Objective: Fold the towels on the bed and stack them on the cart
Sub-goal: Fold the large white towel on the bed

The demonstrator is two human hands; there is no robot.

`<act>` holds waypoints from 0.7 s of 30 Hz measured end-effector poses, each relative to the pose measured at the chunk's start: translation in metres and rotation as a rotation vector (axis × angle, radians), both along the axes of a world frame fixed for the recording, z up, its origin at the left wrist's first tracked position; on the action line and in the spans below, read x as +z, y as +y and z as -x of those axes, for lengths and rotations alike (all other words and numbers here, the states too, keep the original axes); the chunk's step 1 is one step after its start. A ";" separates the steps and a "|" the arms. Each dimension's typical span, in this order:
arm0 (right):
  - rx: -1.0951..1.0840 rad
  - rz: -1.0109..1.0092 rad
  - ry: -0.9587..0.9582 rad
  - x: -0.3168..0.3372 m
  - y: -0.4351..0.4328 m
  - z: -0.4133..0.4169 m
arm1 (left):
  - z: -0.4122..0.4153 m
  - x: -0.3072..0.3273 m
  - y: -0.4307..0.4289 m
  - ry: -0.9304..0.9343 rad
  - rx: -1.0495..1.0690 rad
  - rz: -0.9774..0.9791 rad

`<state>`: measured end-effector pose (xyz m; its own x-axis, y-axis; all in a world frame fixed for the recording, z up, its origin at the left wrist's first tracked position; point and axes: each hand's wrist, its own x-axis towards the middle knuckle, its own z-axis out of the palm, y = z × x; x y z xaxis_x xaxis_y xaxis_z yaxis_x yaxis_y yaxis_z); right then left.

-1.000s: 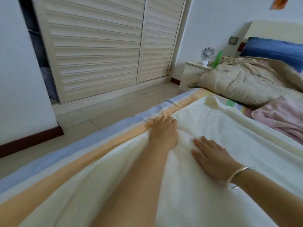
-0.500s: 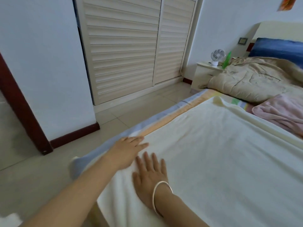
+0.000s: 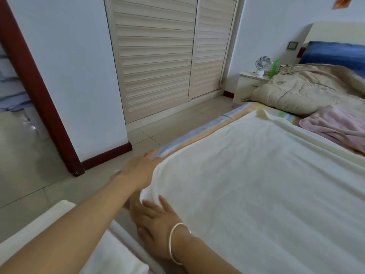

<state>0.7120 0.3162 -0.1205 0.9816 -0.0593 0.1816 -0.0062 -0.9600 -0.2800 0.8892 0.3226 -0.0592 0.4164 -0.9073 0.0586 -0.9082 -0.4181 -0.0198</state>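
Bedroom seen from the foot corner of the bed. A large cream towel (image 3: 256, 184) lies spread flat over the striped sheet (image 3: 199, 138), its near corner hanging at the mattress edge.

The person's left hand (image 3: 141, 169) reaches to the towel's left edge at the bed corner. Its fingers are extended and released, touching the fabric and gripping nothing, though the outline is blurred.

The right hand (image 3: 158, 219), with a silver bracelet (image 3: 176, 243) on its wrist, lies at the towel's near corner with straight, spread fingers resting on the cloth. Whether a finger sits under the corner cannot be told.

A pink towel (image 3: 335, 127) lies crumpled farther up the bed, beside a beige quilt (image 3: 306, 88) and below a blue pillow (image 3: 335, 54).

White fabric (image 3: 49, 220) shows at lower left, partly behind the left forearm; what bears it is hidden.

Background: louvred wardrobe doors (image 3: 158, 56) and a nightstand (image 3: 247, 84) carrying a small fan (image 3: 263, 65).
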 end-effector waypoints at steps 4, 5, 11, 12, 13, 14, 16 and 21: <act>-0.310 -0.408 -0.234 0.027 -0.009 0.034 | 0.009 0.007 0.011 0.196 0.212 0.188; -0.375 -0.403 -0.260 0.029 -0.013 0.043 | 0.010 0.003 0.016 0.263 0.268 0.160; -0.468 -0.384 -0.293 0.025 -0.023 0.081 | 0.003 -0.019 0.027 0.781 0.688 0.406; -0.479 -0.396 -0.295 0.024 -0.023 0.082 | 0.002 -0.016 0.025 1.077 0.776 0.552; -0.493 -0.411 -0.291 0.023 -0.022 0.082 | 0.005 -0.012 0.026 1.365 0.839 0.665; -0.508 -0.425 -0.283 0.024 -0.021 0.080 | 0.008 -0.010 0.027 1.589 0.875 0.726; -0.527 -0.442 -0.256 0.026 -0.020 0.076 | 0.011 -0.011 0.028 1.773 0.926 0.732; -0.527 -0.358 -0.165 0.028 -0.020 0.075 | 0.011 -0.023 0.031 1.778 1.008 0.735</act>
<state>0.6373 0.2957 -0.0927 0.7651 -0.6097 0.2072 -0.3798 -0.6872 -0.6193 0.8779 0.3538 -0.0820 0.6051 -0.4082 -0.6835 0.6836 -0.1736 0.7089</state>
